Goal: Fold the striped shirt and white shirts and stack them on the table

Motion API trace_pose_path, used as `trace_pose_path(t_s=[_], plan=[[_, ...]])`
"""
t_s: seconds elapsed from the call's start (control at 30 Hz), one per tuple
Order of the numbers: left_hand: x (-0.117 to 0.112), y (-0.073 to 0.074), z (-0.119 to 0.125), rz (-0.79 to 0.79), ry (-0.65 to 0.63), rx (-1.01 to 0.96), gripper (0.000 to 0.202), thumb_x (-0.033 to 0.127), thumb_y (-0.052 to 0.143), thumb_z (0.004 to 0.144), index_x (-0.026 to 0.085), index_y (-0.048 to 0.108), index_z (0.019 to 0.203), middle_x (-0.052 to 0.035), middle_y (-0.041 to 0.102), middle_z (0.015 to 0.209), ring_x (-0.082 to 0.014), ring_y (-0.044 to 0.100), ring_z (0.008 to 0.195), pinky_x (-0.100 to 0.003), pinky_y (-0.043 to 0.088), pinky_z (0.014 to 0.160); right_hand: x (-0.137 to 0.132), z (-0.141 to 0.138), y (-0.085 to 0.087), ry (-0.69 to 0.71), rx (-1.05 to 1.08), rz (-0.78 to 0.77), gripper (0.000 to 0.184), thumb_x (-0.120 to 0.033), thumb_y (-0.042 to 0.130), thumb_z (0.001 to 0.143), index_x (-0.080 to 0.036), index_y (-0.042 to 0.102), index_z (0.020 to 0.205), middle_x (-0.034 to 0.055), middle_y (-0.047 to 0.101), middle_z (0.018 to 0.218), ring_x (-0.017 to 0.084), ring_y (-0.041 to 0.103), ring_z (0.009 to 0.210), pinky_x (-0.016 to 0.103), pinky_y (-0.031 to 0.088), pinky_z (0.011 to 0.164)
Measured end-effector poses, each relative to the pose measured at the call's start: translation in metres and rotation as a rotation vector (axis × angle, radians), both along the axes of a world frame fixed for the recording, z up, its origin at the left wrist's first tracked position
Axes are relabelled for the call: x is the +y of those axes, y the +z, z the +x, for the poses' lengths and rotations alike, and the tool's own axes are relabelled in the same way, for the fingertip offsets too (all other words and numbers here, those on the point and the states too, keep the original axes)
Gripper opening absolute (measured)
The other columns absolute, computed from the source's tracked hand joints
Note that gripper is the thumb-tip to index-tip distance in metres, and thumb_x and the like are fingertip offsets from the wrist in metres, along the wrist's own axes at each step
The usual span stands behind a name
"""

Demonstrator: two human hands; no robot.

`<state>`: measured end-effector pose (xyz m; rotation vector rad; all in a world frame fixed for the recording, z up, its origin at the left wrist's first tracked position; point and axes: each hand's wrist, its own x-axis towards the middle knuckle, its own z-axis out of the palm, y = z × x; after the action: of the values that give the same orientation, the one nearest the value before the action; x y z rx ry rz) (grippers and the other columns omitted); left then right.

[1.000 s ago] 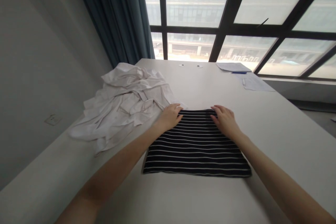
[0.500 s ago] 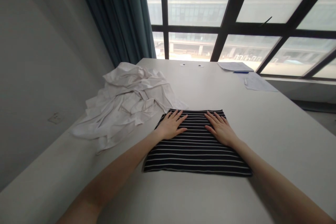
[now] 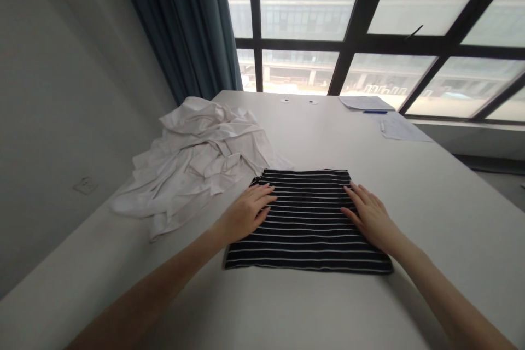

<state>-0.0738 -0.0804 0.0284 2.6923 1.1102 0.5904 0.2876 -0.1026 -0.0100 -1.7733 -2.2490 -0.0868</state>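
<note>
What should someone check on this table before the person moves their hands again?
Striped cloth lying flat on the white table: ok, no large wrinkles show.
Left hand resting open on the cloth: ok.
Right hand resting open on the cloth: ok.
Crumpled white cloth apart from the striped one: cannot tell, a corner of it reaches the striped cloth's far edge.
Papers and blue pen out of the way: ok, they lie at the table's far end.
</note>
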Motion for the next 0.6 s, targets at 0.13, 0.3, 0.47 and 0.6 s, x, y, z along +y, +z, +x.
trace_pose_path(t_s=[0.13,0.3,0.47,0.6], plan=[[-0.027,0.002,0.021,-0.033,-0.18,0.082,0.035,0.021,0.047,0.095,0.024,0.057,0.129,-0.0066,0.048,0.147,-0.0222,0.039,0.139,-0.044,0.032,0.116,-0.031,-0.054,0.014,0.253,0.004,0.004,0.053,-0.042,0.037,0.098,-0.026,0.036,0.149,0.0077,0.035,0.156,0.027,0.028,0.144,0.05,0.031,0.114],[-0.034,-0.009,0.023,-0.05,-0.156,0.167,0.042,0.029,0.05,0.095,0.031,0.05,0.138,-0.0057,0.044,0.15,-0.0269,0.035,0.142,-0.05,0.03,0.115,-0.05,-0.076,0.007,0.337,-0.074,-0.07,0.052,-0.038,0.037,0.1,-0.031,0.032,0.151,0.0037,0.042,0.152,0.027,0.036,0.14,0.053,0.037,0.109],[-0.035,-0.008,0.012,-0.055,-0.159,0.18,0.049,0.036,0.05,0.096,0.036,0.042,0.144,-0.0029,0.037,0.155,-0.0278,0.03,0.144,-0.052,0.024,0.116,-0.054,-0.058,0.004,0.292,-0.128,-0.073,0.057,-0.049,0.035,0.099,-0.033,0.026,0.153,0.0017,0.034,0.155,0.029,0.033,0.142,0.054,0.034,0.11],[-0.036,-0.006,0.003,-0.09,-0.144,0.217,0.053,0.038,0.051,0.095,0.036,0.039,0.146,-0.004,0.034,0.156,-0.0291,0.026,0.145,-0.053,0.021,0.117,-0.058,-0.038,0.007,0.256,-0.114,-0.08,0.061,-0.054,0.038,0.097,-0.036,0.023,0.154,0.0006,0.035,0.155,0.028,0.034,0.141,0.052,0.033,0.111]])
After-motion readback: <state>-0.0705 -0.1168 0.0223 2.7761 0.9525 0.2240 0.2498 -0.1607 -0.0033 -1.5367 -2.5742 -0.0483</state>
